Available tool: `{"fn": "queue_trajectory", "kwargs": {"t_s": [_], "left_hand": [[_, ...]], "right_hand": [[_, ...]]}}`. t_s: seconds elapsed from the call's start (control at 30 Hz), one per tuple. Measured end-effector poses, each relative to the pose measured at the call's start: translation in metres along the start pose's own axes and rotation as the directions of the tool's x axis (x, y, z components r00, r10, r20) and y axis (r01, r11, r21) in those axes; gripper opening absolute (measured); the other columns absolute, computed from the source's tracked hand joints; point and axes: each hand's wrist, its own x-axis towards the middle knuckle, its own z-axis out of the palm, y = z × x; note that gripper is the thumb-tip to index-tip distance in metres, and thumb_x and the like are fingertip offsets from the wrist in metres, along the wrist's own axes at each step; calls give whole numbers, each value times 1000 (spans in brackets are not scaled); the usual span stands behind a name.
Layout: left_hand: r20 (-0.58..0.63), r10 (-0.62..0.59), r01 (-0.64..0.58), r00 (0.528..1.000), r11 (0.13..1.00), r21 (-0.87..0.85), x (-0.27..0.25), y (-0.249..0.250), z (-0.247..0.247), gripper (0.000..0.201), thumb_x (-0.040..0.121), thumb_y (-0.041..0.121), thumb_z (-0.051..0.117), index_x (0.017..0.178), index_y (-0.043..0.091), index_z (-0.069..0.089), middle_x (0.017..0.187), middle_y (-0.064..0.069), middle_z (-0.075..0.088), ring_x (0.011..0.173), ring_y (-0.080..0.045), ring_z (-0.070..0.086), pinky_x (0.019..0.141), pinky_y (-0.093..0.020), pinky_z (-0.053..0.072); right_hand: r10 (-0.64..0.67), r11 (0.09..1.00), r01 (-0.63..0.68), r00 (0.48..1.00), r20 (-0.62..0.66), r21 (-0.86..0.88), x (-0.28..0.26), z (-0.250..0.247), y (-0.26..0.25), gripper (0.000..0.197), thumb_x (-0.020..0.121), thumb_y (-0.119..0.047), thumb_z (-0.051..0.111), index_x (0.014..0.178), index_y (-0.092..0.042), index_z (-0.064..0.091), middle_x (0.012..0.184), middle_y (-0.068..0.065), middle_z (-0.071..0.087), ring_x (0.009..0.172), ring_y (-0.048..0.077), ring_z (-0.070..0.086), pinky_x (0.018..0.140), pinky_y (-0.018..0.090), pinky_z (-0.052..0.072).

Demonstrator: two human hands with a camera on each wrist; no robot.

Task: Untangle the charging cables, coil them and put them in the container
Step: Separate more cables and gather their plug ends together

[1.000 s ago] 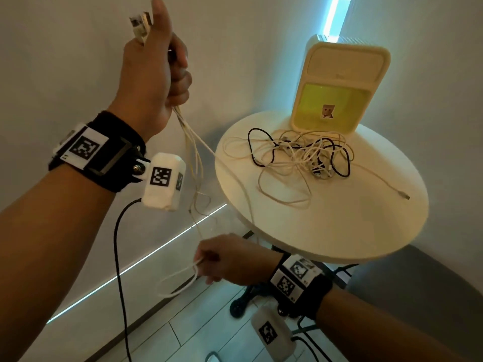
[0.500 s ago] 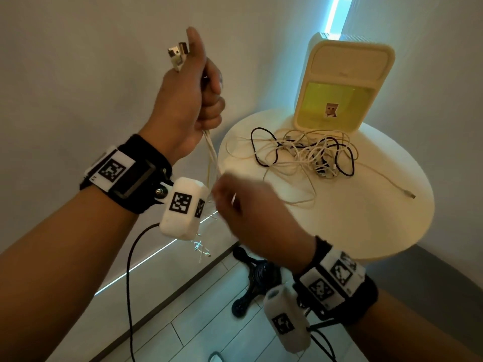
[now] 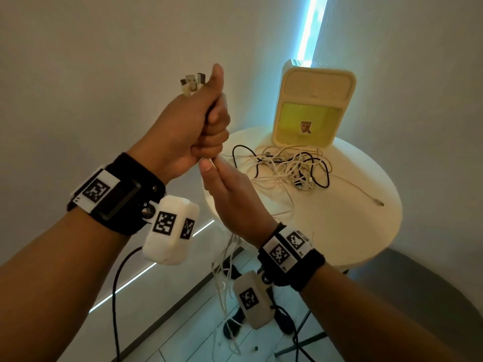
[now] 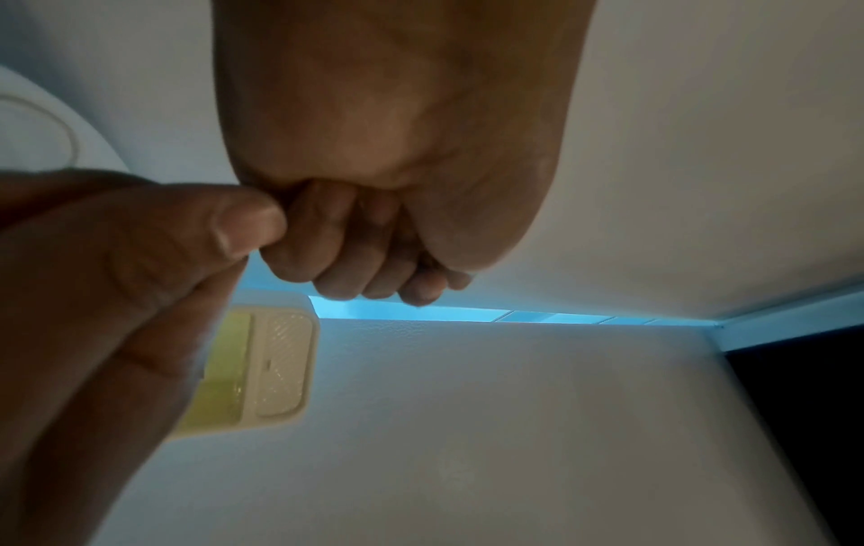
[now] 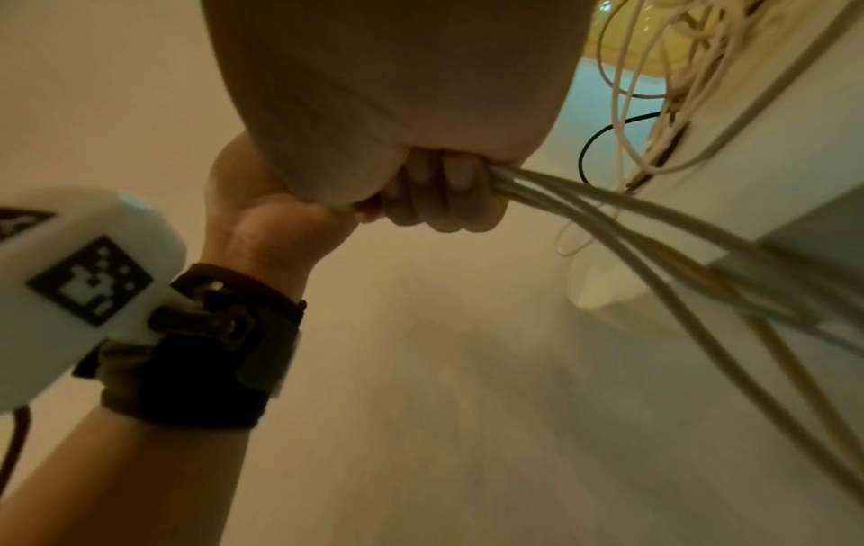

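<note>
My left hand [image 3: 209, 131] is raised in a fist around a bundle of white charging cables [image 3: 224, 267]. Their USB plugs [image 3: 192, 83] stick out above the thumb. Just under that fist, my right hand [image 3: 213, 169] pinches the same strands, and its fingers [image 5: 444, 199] curl round them; the strands [image 5: 608, 236] run down toward the floor. A tangle of white and black cables [image 3: 287, 165] lies on the round white table [image 3: 352, 244]. The cream and yellow container [image 3: 313, 108] stands upright behind the tangle and shows again, as the container [image 4: 262, 365], in the left wrist view.
One loose white cable end with a plug [image 3: 379, 203] lies on the table's right side. Below the table edge, the black table foot [image 3: 235, 330] stands on the tiled floor. A wall is close on the left, with a light strip along its base.
My left hand came down and to the right with the plugs. My right hand rose from below the table edge up the hanging strands to just under the left fist.
</note>
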Motion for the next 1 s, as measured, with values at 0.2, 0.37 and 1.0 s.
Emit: {"fn": "queue_trajectory", "kwargs": {"t_s": [0.2, 0.37, 1.0], "left_hand": [[-67, 4, -14, 998, 990, -138, 16, 20, 12, 57, 107, 51, 54, 65, 24, 26, 51, 7, 14, 40, -9, 11, 35, -18, 14], [-40, -25, 19, 999, 989, -146, 26, 18, 27, 43, 105, 39, 60, 69, 25, 40, 60, 6, 15, 46, -9, 11, 35, -21, 13], [-170, 150, -184, 974, 961, -207, 34, 33, 60, 53, 112, 44, 40, 66, 27, 18, 52, 8, 13, 44, -11, 7, 42, -27, 6]], "right_hand": [[49, 994, -45, 998, -36, 103, -21, -19, 13, 41, 114, -36, 37, 76, -23, 47, 69, -7, 45, 65, 13, 43, 62, 43, 38], [79, 997, -78, 994, -82, 19, -27, -44, 11, 44, 113, -39, 39, 72, -23, 45, 65, -4, 44, 61, 14, 41, 59, 45, 39], [168, 979, -176, 982, 85, 106, -62, -114, 24, 53, 113, -41, 39, 73, -8, 47, 59, -8, 39, 49, 8, 33, 53, 32, 29]]}}
